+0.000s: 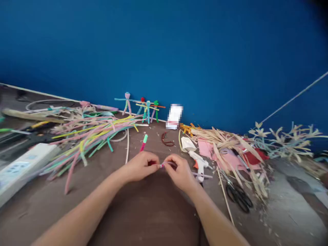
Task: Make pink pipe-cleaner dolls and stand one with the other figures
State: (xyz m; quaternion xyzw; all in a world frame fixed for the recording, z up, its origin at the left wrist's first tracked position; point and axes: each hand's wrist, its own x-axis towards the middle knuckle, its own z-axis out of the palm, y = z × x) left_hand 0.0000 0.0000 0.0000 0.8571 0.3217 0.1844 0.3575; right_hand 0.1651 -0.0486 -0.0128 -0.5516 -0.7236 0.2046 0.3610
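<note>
My left hand and my right hand meet over the brown table, fingertips nearly touching. Both are closed in a pinch on a small pink and lilac pipe cleaner, mostly hidden by the fingers. Just beyond my left hand, a magenta pipe cleaner with a mint-green tip sticks up; whether it joins the held piece I cannot tell. A white glue gun with an orange trigger lies close to my right hand. A lilac strip shows beside that hand.
Pipe cleaners are heaped on the left beside a white box. Several pipe-cleaner figures stand against the blue wall. Black-handled scissors, pink sheets and dried strips lie at right.
</note>
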